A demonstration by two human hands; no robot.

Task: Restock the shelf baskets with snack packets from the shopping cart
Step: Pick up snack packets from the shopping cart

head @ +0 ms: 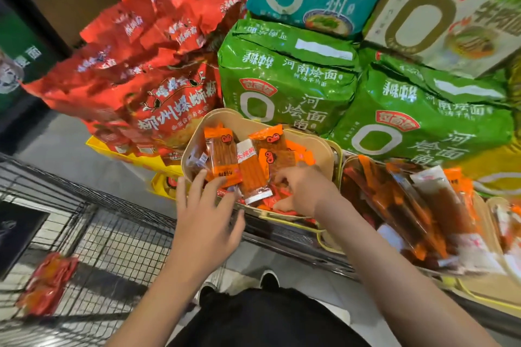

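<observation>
A beige shelf basket (pixel 225 117) in the middle holds several orange snack packets (pixel 222 153). My left hand (pixel 207 214) rests at the basket's near left rim, fingers spread, its fingertips touching the lower end of an orange packet. My right hand (pixel 303 190) reaches into the basket's near right side, fingers curled down among the small packets; what it pinches is hidden. A white-and-orange packet (pixel 251 170) lies between the two hands. The wire shopping cart (pixel 112 239) fills the lower left, with red snack packets (pixel 46 284) on its floor.
A second basket (pixel 349 162) of long orange packets stands to the right. Big green noodle bags (pixel 284 79), red bags (pixel 158 93) and teal and cream packs are stacked behind. Yellow shelf edging (pixel 141 160) runs at left. My shoes (pixel 269 280) show below.
</observation>
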